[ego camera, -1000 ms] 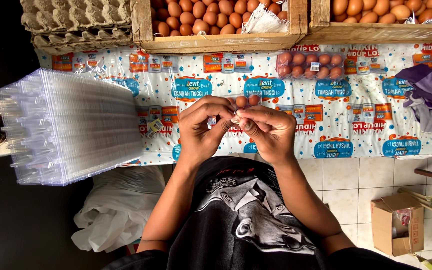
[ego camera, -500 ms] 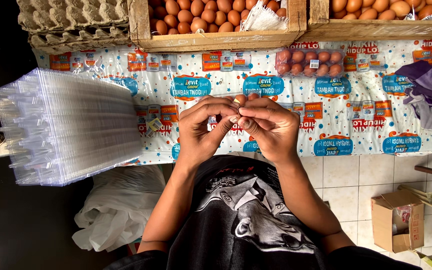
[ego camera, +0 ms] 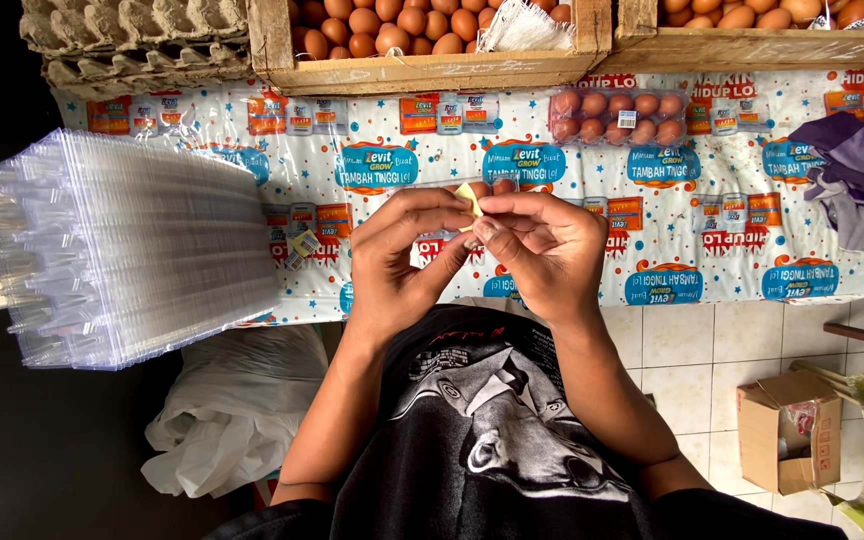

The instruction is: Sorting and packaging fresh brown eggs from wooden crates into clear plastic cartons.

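My left hand (ego camera: 402, 260) and my right hand (ego camera: 544, 250) meet over the table, fingertips pinching a small yellow sticker (ego camera: 470, 198) between them. Just behind my fingers lies a clear plastic pack of brown eggs (ego camera: 497, 187), mostly hidden by my hands. A second filled clear egg pack (ego camera: 617, 116) rests farther back on the printed table cover (ego camera: 692, 230).
A tall stack of empty clear plastic egg packs (ego camera: 132, 250) lies at left. Wooden crates of brown eggs (ego camera: 422, 45) and grey pulp egg trays (ego camera: 132, 40) line the far edge. Purple cloth (ego camera: 852, 175) sits at right; a cardboard box (ego camera: 790, 435) and white plastic bag (ego camera: 232, 410) are on the floor.
My hands have stayed together over the egg pack; the fingers have shifted slightly and the yellow sticker now shows between the fingertips.
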